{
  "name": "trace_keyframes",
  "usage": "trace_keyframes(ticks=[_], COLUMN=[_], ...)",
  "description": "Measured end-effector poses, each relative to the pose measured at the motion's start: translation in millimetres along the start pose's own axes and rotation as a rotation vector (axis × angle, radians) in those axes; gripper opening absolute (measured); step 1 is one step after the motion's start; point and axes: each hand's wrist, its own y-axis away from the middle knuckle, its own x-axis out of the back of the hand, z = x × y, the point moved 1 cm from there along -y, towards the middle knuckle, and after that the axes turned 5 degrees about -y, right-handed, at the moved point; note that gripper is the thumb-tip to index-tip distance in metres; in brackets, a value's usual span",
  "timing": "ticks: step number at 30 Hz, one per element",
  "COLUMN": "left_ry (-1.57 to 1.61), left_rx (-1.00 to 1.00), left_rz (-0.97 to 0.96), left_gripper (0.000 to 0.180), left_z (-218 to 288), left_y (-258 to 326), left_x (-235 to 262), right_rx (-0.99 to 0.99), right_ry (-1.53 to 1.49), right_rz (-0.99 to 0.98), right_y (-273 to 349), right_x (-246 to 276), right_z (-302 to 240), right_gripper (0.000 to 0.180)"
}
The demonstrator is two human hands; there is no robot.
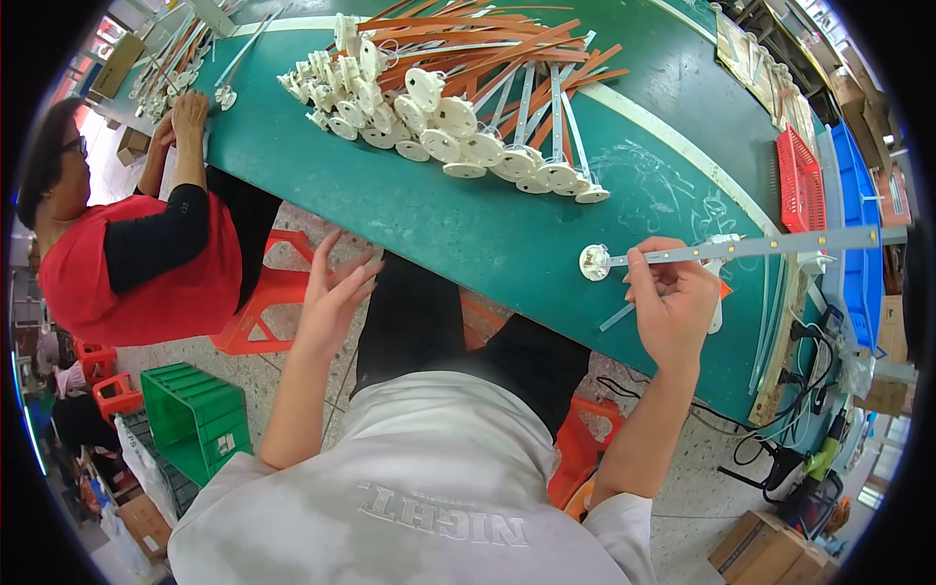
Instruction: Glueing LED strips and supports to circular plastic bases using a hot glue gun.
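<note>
My right hand (675, 304) pinches a flat LED strip (770, 246) between thumb and fingers, over the right part of the green table. The strip is pale with small yellow LEDs and runs off to the right. At its left end sits a white round base (594, 262). My left hand (338, 291) hangs beside the table's near edge, fingers spread, with nothing in it. Behind the right hand lie white and orange pieces, partly hidden, among them a white tool-like part (720, 252) I cannot identify. A clear short strip (616, 317) lies near the table edge.
Across the green table (341, 180) lies a heap of white round bases (439, 144) with orange-brown strips (468, 54). A co-worker (146, 244) in red handles similar parts at the left. A red basket (799, 180), a blue bin (856, 234) and cables (819, 361) line the right.
</note>
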Motion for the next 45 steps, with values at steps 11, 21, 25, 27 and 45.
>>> trace_keyframes(ticks=[11, 21, 25, 27, 45], left_ry=[-0.949, -1.019, -1.141, -1.125, -1.016], left_rx=[-0.999, -0.808, -0.754, -0.745, -0.842], left_rz=[-0.464, -0.726, -0.793, -0.766, -0.572], left_gripper=[0.041, 0.091, 0.096, 0.098, 0.105], left_z=[34, 1, 9, 6, 0], left_y=[14, -57, -63, -64, -59], left_x=[-128, -208, -212, -211, -211], right_rx=[-0.034, -0.011, -0.020, -0.038, -0.401], right_ry=[-0.015, 0.169, 0.197, 0.076, 0.559], right_rz=[-0.016, -0.163, -0.206, -0.314, -0.847], right_y=[10, 2, -4, -14, -102], right_x=[-2, 4, 8, 11, -19], right_z=[-6, -5, -8, -12, 0], right_gripper=[0.007, 0.008, 0.012, 0.011, 0.013])
